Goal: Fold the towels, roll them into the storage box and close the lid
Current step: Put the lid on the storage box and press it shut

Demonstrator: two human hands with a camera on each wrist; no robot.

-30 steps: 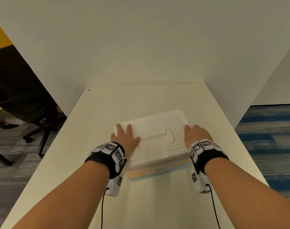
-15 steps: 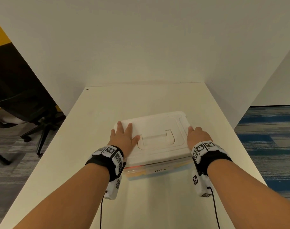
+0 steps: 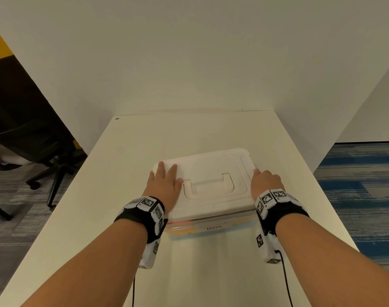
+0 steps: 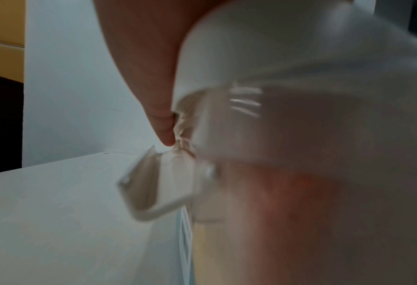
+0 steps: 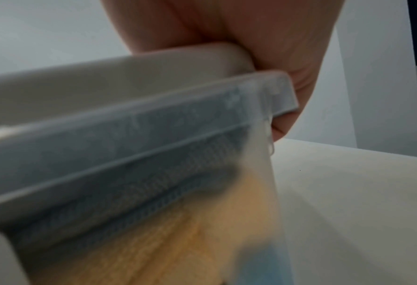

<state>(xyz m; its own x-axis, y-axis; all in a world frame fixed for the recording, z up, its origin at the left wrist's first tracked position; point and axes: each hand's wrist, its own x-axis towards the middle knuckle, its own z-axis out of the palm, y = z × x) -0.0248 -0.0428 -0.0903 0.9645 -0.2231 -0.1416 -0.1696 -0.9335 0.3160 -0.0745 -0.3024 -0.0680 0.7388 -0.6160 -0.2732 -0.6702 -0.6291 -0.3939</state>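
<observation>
1. The storage box (image 3: 208,229) sits on the white table (image 3: 211,134), near the middle; its clear front wall bears the word "BOX".
2. Its white lid (image 3: 211,173) lies over the top, with a recessed handle (image 3: 208,185) moulded in the centre.
3. Through the clear wall the towels (image 5: 202,241) show as yellow and blue cloth; a reddish patch shows at the left end.
4. The left hand (image 3: 164,185) lies flat on the lid's left part, fingers straight and pressing, thumb beside the handle recess.
5. A side latch (image 4: 153,183) hangs swung outward just below the left hand's fingertip in the left wrist view.
6. The right hand (image 3: 265,182) is over the lid's right edge, its fingers curled down over the rim and holding it.
7. White partition walls (image 3: 189,63) stand behind and to the right of the table.
8. A black office chair (image 3: 29,134) stands on the floor to the left, well apart from the box.
</observation>
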